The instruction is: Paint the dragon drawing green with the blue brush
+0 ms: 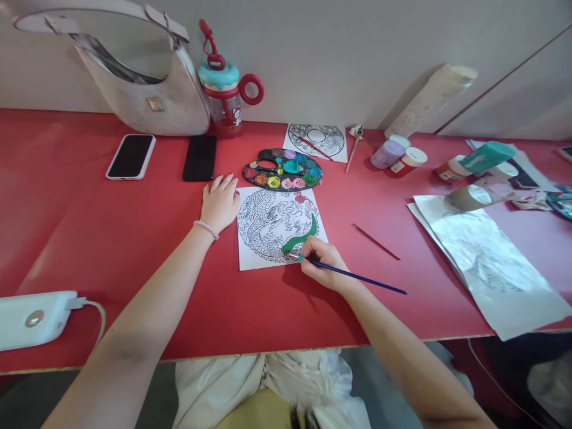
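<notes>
Right hand point(322, 262) gripping blue paintbrush point(357, 276), tip on dragon drawing point(268, 229); left hand point(220, 204) at drawing's left edge.

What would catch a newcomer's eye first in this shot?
Probably the bright green stripe on the dragon drawing in the middle of the red table, where the right hand holds a blue brush. Next, the paint-spotted palette just beyond the sheet, then the red-handled cup beside the pale handbag at the back.

Both forearms point(154, 307) are slanting inward over the near edge of the table point(250, 316); the left hand point(218, 205) is lying palm down, fingers point(229, 182) spreading toward the far edge; the right hand point(325, 262) is pinching
</notes>
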`<state>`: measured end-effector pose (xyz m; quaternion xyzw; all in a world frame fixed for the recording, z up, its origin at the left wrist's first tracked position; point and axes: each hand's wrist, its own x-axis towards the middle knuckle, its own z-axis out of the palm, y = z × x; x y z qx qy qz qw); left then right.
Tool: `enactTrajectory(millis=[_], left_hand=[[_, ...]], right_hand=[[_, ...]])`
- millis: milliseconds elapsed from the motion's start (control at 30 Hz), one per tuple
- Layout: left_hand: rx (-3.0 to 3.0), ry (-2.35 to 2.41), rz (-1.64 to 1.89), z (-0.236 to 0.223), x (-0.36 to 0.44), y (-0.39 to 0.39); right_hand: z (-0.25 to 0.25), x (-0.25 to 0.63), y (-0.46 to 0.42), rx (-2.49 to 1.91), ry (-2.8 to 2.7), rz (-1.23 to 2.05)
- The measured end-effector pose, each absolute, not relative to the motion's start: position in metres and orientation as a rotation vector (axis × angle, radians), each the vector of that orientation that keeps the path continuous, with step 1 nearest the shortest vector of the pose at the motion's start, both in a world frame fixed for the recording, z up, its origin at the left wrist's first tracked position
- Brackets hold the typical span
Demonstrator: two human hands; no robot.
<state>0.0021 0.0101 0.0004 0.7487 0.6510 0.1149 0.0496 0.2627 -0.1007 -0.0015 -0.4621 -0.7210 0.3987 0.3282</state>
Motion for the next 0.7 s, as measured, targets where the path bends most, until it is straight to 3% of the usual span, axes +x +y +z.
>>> enactTrajectory(millis=[700], left_hand=[[2.295,1.963,0.36,-0.0008,0.0015,0.0107]], right_hand=[[0.0061,0.2609,-0.1003,-1.225,-1.892,1.057]])
